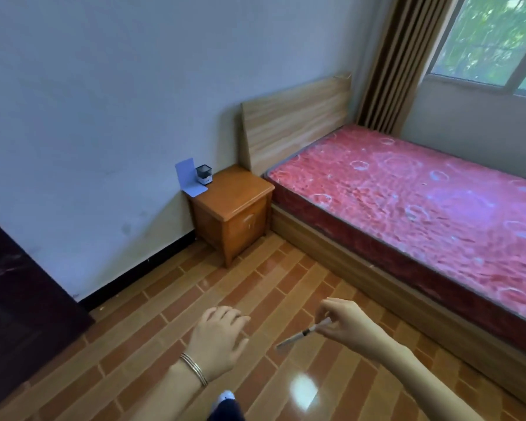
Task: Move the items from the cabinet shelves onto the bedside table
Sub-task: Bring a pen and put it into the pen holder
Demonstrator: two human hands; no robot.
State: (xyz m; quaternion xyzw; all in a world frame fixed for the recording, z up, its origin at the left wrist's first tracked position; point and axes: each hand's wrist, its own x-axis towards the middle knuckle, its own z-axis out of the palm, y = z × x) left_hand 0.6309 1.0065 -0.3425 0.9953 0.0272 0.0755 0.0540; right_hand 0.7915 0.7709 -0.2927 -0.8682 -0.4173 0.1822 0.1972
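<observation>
Pinching a pen (301, 333) between curled fingers, the right grip (345, 323) hovers above the floor (152, 302); the left grip (219, 338) (bracelets (195, 367) at the wrist) spreads loosely, empty. The worktop (240, 186) stands well apart, at eleven o'clock from the pen.

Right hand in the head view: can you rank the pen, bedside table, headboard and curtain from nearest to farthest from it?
1. The pen, pinched in the right hand itself.
2. The bedside table, ahead and to the left.
3. The headboard, just beyond that table.
4. The curtain, in the far corner past the headboard.
</observation>
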